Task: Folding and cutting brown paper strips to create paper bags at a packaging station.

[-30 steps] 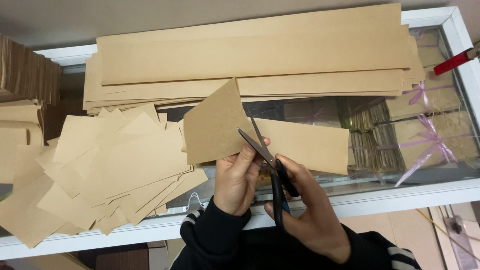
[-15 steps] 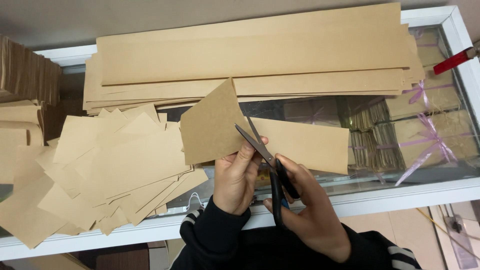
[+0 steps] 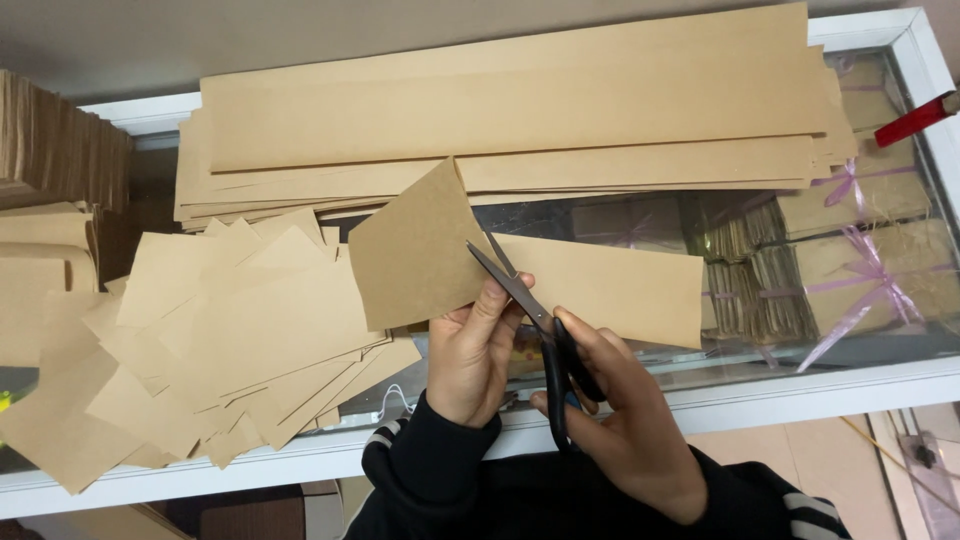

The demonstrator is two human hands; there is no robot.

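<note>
Over a glass-topped counter (image 3: pixel 640 205), a brown kraft paper strip (image 3: pixel 560 280) is being pinched by the left hand (image 3: pixel 475 350) and cut by black-handled scissors (image 3: pixel 540 330) gripped in the right hand (image 3: pixel 625 420), so the left thumb beside the open blades is being risked.

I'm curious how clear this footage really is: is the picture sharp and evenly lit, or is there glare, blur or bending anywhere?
Head view: soft, even light; the scissors, the left hand, the right hand and the brown paper strip look sharp, with only faint shadows under the cut pieces. Head view: the glass counter top shows mild reflections, and its white frame runs slightly tilted.
</note>
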